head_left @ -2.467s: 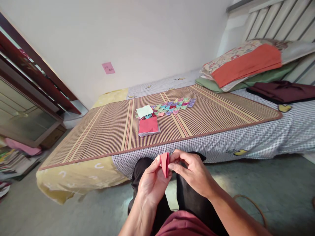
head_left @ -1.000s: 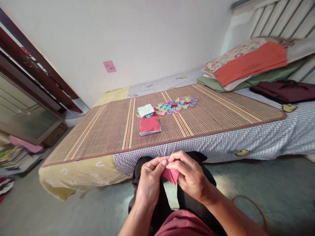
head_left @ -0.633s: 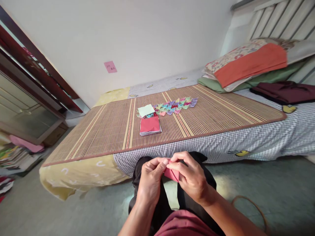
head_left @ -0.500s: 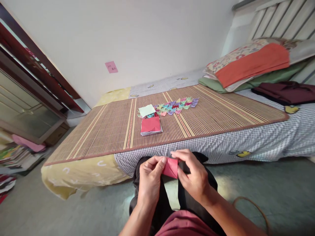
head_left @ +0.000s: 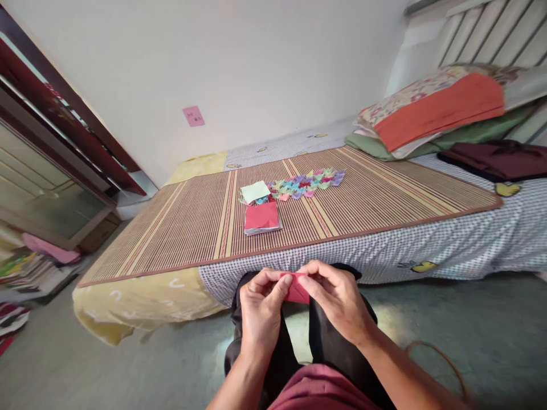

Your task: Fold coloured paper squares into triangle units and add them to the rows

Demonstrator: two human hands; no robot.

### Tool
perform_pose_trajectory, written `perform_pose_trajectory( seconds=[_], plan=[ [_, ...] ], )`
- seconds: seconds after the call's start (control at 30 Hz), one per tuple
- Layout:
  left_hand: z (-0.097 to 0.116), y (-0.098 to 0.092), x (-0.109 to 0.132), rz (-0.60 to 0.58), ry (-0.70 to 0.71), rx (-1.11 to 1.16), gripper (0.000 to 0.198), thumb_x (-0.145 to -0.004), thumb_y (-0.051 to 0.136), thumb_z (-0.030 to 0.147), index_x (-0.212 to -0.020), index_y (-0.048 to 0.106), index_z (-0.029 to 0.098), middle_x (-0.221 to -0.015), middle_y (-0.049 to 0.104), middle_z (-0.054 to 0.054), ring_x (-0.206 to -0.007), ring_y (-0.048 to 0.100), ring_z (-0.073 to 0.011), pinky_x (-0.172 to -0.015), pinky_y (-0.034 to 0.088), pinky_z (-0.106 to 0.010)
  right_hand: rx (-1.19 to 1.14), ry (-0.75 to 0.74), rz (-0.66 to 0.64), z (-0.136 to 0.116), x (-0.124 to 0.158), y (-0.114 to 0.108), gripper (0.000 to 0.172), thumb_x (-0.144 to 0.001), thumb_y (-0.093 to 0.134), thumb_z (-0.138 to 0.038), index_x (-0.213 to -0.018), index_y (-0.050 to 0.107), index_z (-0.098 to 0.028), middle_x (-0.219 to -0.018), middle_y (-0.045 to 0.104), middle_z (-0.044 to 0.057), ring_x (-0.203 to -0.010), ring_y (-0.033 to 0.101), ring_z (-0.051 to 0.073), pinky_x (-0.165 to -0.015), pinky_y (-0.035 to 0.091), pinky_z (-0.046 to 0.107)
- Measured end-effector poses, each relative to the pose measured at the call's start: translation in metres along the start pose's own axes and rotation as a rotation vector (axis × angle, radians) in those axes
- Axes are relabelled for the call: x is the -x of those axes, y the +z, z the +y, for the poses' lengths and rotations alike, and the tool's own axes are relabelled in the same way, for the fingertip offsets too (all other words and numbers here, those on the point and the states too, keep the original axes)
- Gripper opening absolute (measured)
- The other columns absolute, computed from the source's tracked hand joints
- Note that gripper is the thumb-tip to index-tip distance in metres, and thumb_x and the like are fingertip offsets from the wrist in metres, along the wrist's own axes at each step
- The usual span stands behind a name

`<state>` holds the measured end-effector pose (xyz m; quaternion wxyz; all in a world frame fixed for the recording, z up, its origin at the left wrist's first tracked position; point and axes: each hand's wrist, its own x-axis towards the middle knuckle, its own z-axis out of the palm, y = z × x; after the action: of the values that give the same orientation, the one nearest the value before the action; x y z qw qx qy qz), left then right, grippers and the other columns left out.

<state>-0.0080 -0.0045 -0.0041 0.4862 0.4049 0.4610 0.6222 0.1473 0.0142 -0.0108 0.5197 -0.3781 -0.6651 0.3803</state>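
Observation:
A small red sheet of folded paper (head_left: pixel 298 292) is held above my lap, with diagonal creases on its face. My left hand (head_left: pixel 262 302) pinches its upper left part between thumb and fingers. At the upper right edge my right hand (head_left: pixel 335 296) pinches the same paper, its thumb lying on the front. The fingertips behind the paper are hidden. On the bed mat in front lies a stack of square paper (head_left: pixel 262 217) with a red sheet on top. Beyond it are a pale green sheet (head_left: pixel 255 192) and rows of colourful folded paper pieces (head_left: pixel 305 185).
The striped mat (head_left: pixel 192 222) covers much of the bed. Folded bedding (head_left: pixel 440 111) and dark maroon cloth (head_left: pixel 498 158) lie at the right. A pink note (head_left: pixel 194 116) is on the wall. A brown cord (head_left: pixel 440 353) lies on the floor.
My right hand has moved from the paper's right side to its top edge, and its thumb now presses on the front. Less of the red paper shows. My left hand keeps its pinch.

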Motion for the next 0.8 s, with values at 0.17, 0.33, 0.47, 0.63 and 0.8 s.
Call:
perform_pose_trajectory(
  seconds=[0.17, 0.33, 0.47, 0.63, 0.8],
  plan=[
    [0.002, 0.005, 0.001, 0.043, -0.037, 0.018, 0.025, -0.072, 0.093, 0.031, -0.068, 0.074, 0.016, -0.067, 0.068, 0.001, -0.063, 0.056, -0.0105, -0.064, 0.048, -0.021, 0.093, -0.178, 0.045, 0.001, 0.002, 0.005, 0.019, -0.104, 0.054, -0.021, -0.087, 0.064, -0.021, -0.081, 0.068, 0.001, -0.076, 0.067, 0.016, -0.075, 0.05, 0.025],
    [0.005, 0.008, 0.002, 0.075, 0.028, -0.008, 0.029, -0.074, 0.091, 0.033, -0.062, 0.071, 0.016, -0.063, 0.061, 0.003, -0.063, 0.052, -0.0103, -0.065, 0.046, -0.021, -0.02, 0.025, -0.073, -0.003, 0.002, 0.006, 0.019, -0.098, 0.068, -0.032, -0.083, 0.063, -0.02, -0.07, 0.061, -0.002, -0.064, 0.057, 0.014, -0.062, 0.046, 0.024],
    [0.005, 0.009, 0.001, 0.05, 0.008, 0.001, 0.035, -0.078, 0.088, 0.039, -0.062, 0.068, 0.016, -0.063, 0.059, 0.003, -0.063, 0.05, -0.0105, -0.065, 0.046, -0.021, -0.106, 0.135, -0.084, -0.002, 0.002, 0.008, 0.031, -0.099, 0.065, -0.042, -0.078, 0.061, -0.019, -0.067, 0.055, -0.002, -0.061, 0.05, 0.013, -0.057, 0.042, 0.024],
    [0.01, -0.002, -0.004, -0.077, -0.074, -0.043, 0.027, -0.08, 0.087, 0.041, -0.079, 0.079, 0.016, -0.069, 0.067, -0.001, -0.063, 0.053, -0.0121, -0.063, 0.047, -0.023, -0.133, 0.19, -0.126, 0.002, 0.001, -0.002, 0.032, -0.101, 0.061, -0.046, -0.084, 0.062, -0.018, -0.071, 0.058, -0.001, -0.065, 0.051, 0.014, -0.059, 0.043, 0.025],
    [0.015, -0.008, -0.006, -0.14, -0.055, -0.103, 0.024, -0.077, 0.089, 0.038, -0.074, 0.082, 0.016, -0.07, 0.07, -0.004, -0.064, 0.055, -0.0137, -0.062, 0.046, -0.023, -0.151, 0.213, -0.133, 0.002, -0.001, -0.01, 0.036, -0.102, 0.059, -0.051, -0.086, 0.061, -0.019, -0.075, 0.062, 0.001, -0.068, 0.056, 0.016, -0.062, 0.045, 0.026]
  ],
)
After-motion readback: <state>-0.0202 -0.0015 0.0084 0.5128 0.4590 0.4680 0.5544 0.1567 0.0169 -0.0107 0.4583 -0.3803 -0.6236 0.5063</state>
